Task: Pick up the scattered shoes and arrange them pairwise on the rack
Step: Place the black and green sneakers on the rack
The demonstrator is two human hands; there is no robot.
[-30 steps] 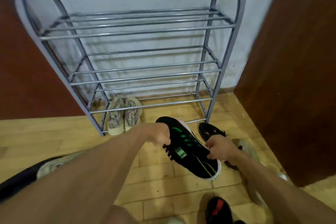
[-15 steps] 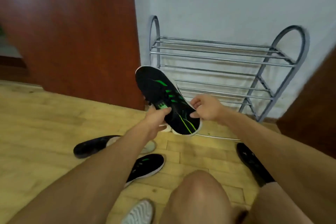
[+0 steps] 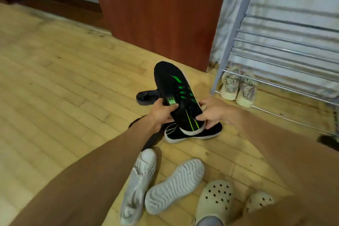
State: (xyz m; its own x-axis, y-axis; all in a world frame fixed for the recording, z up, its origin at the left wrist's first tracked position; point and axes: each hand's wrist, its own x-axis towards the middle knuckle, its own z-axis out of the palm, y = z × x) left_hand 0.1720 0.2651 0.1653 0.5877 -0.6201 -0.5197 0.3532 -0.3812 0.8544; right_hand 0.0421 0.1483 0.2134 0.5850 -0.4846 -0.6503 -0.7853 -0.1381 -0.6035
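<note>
I see the rack (image 3: pixel 286 46) holding one pale pair of sneakers (image 3: pixel 237 89) on its lowest tier. My left hand (image 3: pixel 162 111) and right hand (image 3: pixel 213 111) both clasp the black-and-green shoe (image 3: pixel 176 88), raised above its mate (image 3: pixel 192 133) on the floor (image 3: pixel 64 79).

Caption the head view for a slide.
Both hands grip a black green-striped sneaker above its mate; beige pair already on the rack.

Both forearms are bare to the edge of view; the hands (image 3: pixel 185 113) wear no gloves, rings or watch
</note>
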